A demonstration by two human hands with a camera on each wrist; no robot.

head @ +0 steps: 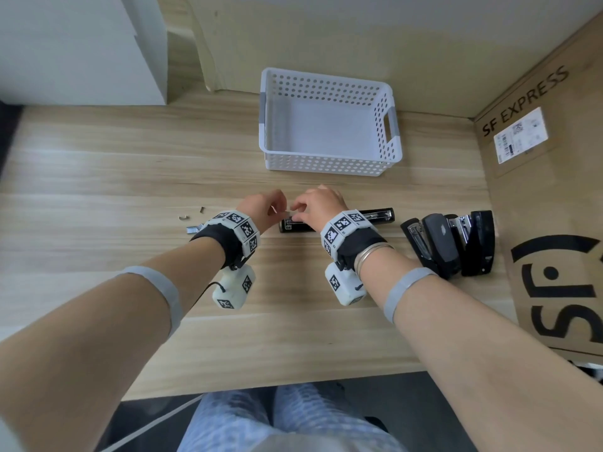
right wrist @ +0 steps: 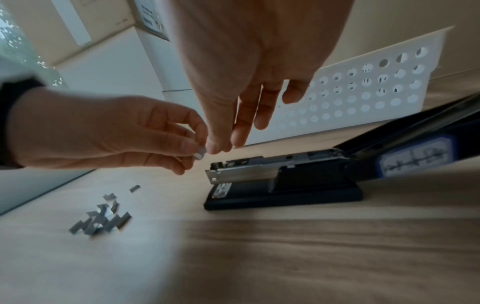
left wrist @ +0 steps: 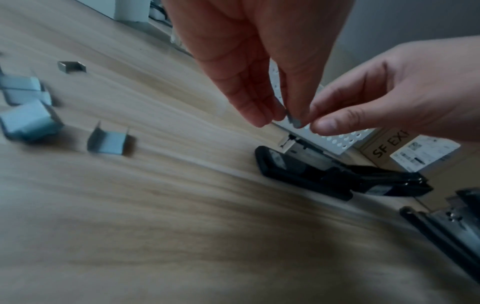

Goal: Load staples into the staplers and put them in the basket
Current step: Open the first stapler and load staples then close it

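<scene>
We are at the loading step: our left hand (head: 261, 208) and right hand (head: 318, 203) both pinch a short grey metal staple strip (left wrist: 294, 121) just above the open black stapler (right wrist: 283, 183) mid-bench. Next comes seating it squarely in the channel; the white perforated plastic basket (head: 326, 164) waits beyond.

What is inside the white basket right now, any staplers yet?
Nothing visible inside: the head view shows the white basket with a bare floor. The opened stapler lies on the table in front of it; other staplers are grouped at the right. The near wall hides a thin strip.
</scene>
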